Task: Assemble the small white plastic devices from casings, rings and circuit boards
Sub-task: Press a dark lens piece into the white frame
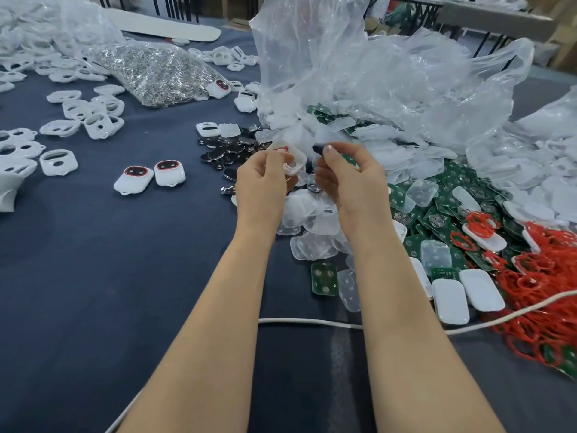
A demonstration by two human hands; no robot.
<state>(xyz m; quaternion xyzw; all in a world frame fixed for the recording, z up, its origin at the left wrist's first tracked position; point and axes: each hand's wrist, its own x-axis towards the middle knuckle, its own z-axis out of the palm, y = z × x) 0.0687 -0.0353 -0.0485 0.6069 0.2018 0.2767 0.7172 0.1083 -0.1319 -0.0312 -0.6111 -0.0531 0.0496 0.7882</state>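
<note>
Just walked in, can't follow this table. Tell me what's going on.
A person is assembling small devices. The left hand holds a white casing with a red ring in it; the right hand pinches a small dark part beside it. Two ringed casings lie on the blue cloth to the left, with green circuit boards and loose red rings piled on the right.

White casings [93, 118], green boards [443, 220], red rings [549, 292]

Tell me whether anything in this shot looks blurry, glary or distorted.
Head view: the dark part pinched by the right hand is blurred; the clear plastic bag shows bright glare; the wide-angle lens stretches the edges; light is soft and shadows are faint.
</note>
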